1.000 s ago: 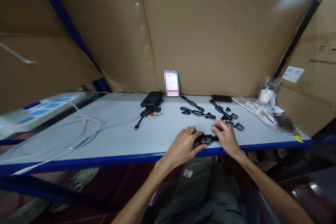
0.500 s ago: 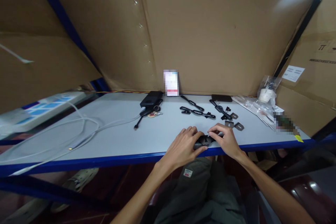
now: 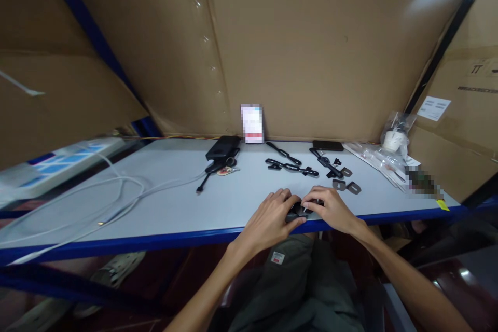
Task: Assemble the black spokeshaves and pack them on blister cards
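At the front edge of the table (image 3: 175, 212), my left hand (image 3: 271, 213) grips a black spokeshave (image 3: 298, 211), thumb in front and fingers behind. Its ends are mostly covered by my hands. My right hand (image 3: 331, 209) is closed in a pinch over the tool's middle. A small pale bit shows at those fingertips, too small to name. Beyond my hands lie more black spokeshave bodies (image 3: 292, 167), with small black clamp pieces (image 3: 336, 162) near them. Several slotted grey blades (image 3: 353, 188) rest just past my right hand.
A phone (image 3: 252, 124) leans upright against the cardboard wall (image 3: 311, 52). On the left are a black power bank (image 3: 222, 148) with keys, white cables (image 3: 136, 202) and a power strip (image 3: 73, 161). Plastic bags (image 3: 392, 140) and a dark flat case (image 3: 328, 145) lie right.
My right hand has shifted slightly left, its fingertips now over the middle of the spokeshave. The left hand keeps its hold. The view has shifted a little.
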The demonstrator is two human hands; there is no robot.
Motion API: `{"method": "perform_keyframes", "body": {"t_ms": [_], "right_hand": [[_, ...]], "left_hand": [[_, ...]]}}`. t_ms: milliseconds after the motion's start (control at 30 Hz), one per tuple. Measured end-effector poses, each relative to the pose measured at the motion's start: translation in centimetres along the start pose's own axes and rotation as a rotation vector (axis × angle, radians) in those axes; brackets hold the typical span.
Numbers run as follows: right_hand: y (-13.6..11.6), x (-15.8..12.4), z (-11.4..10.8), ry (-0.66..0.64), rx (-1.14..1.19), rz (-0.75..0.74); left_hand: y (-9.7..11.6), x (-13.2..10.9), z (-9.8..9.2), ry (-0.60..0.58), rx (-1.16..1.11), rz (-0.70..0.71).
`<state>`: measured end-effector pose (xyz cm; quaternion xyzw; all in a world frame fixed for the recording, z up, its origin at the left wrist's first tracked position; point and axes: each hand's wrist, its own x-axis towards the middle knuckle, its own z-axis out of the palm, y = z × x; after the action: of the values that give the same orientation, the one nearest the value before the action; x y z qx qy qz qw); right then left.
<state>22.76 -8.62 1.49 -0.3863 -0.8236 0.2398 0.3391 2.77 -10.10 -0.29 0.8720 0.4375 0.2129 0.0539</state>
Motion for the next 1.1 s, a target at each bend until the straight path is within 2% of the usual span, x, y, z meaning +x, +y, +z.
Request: {"method": "perform_keyframes", "body": {"t_ms": [167,233,400,600,800,900,1000,1100], "right_hand": [[2.0,1.0,-1.7,0.262,-0.048,0.11],[3.7,1.4,-2.8,0.291,-0.079,0.169],[7.0,2.1,-3.5,0.216,-0.144,0.256],[7.7,5.1,-3.9,0.194,-0.27,0.246],[8.9,10.7,-4.7,-0.121,-0.249,0.218],[9.7,12.4,-4.8,-0.232,-0.209,0.252],[10.2,12.4,-5.0,-0.236,-0.184,0.304],[9.9,11.0,-5.2,-0.16,-0.155,0.341]], "left_hand": [[-0.1,0.0,0.3,0.036,-0.056,-0.045],[-0.2,0.0,0.3,0.038,-0.075,-0.055],[-0.2,0.0,0.3,0.024,-0.109,-0.06],[0.0,0.2,0.1,0.042,-0.11,-0.04],[0.0,0.1,0.1,0.043,-0.096,-0.057],[-0.1,0.0,0.3,0.046,-0.099,-0.05],[-0.2,0.0,0.3,0.045,-0.095,-0.035],[-0.1,0.1,0.2,0.026,-0.086,-0.049]]}}
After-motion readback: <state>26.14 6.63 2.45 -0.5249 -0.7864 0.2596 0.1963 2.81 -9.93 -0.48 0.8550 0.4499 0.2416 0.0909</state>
